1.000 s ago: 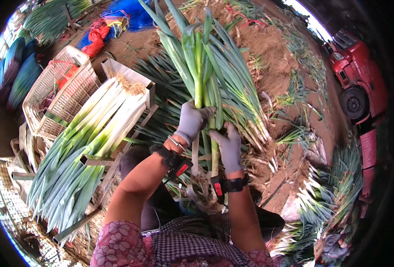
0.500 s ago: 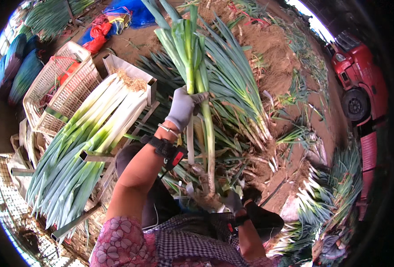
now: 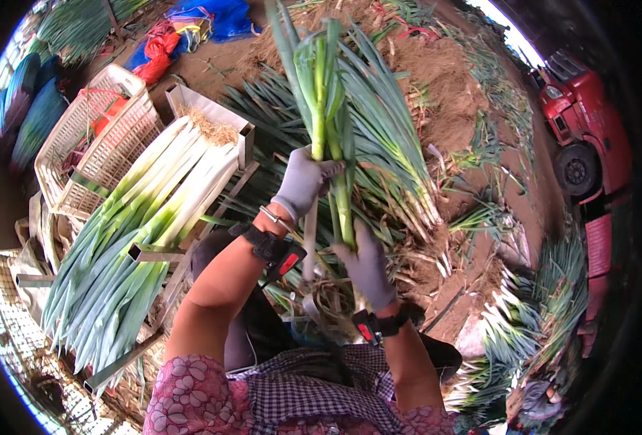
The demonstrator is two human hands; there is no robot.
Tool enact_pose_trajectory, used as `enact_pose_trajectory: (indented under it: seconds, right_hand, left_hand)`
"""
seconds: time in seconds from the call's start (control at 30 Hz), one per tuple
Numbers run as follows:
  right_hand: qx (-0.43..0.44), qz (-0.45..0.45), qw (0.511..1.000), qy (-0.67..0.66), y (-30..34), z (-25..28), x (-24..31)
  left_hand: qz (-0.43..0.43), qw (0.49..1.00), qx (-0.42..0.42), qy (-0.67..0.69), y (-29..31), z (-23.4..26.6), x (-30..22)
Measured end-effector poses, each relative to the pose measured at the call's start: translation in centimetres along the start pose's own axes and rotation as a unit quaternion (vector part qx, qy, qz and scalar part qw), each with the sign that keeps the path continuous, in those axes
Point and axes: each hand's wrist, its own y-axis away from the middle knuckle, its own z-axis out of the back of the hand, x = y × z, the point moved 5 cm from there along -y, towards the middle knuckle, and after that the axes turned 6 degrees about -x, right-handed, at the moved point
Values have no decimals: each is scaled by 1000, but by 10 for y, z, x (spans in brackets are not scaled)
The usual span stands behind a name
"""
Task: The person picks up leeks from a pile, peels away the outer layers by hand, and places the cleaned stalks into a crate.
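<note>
My left hand (image 3: 301, 181), in a grey glove, is closed around two upright long green onions (image 3: 320, 123), with their dark leaves pointing away from me. Lower down, my gloved right hand (image 3: 368, 267) grips the right-hand stalk (image 3: 342, 206); its lower end runs behind the fingers. The other stalk's pale lower end (image 3: 309, 243) hangs below my left hand. On the left, a metal rack (image 3: 246, 148) holds a bundle of cleaned long green onions (image 3: 154, 206), their white root ends against its far plate. Untrimmed green onions (image 3: 397, 138) with soil-covered roots lie heaped beyond my hands.
A cream plastic basket (image 3: 129, 101) stands beyond the rack at left. Red strands (image 3: 158, 58) and blue netting (image 3: 227, 20) lie farther off. More green onions (image 3: 513, 319) lie at lower right. A red truck (image 3: 589, 123) is parked at the far right.
My right hand has risen from near the root end to midway up the right-hand stalk and now grips it. The held leaves have shifted slightly right; my left hand keeps its hold.
</note>
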Motion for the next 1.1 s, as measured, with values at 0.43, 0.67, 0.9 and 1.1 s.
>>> enact_pose_trajectory:
  seconds: [0.43, 0.67, 0.9, 1.1]
  right_hand:
    - [-27, -167, 936, -308, -55, -17, 25]
    - [-32, -315, 896, -310, 30, 1, -5]
    - [153, -393, 902, -88, 148, 7, -117]
    - [348, -297, 850, 263, 209, 1, -195]
  left_hand:
    - [41, 998, -2, 57, 6, 4, 22]
    - [63, 997, -22, 34, -7, 9, 20]
    - [30, 998, -54, -9, -6, 26, 27]
    - [2, 995, -99, 15, -6, 34, 21]
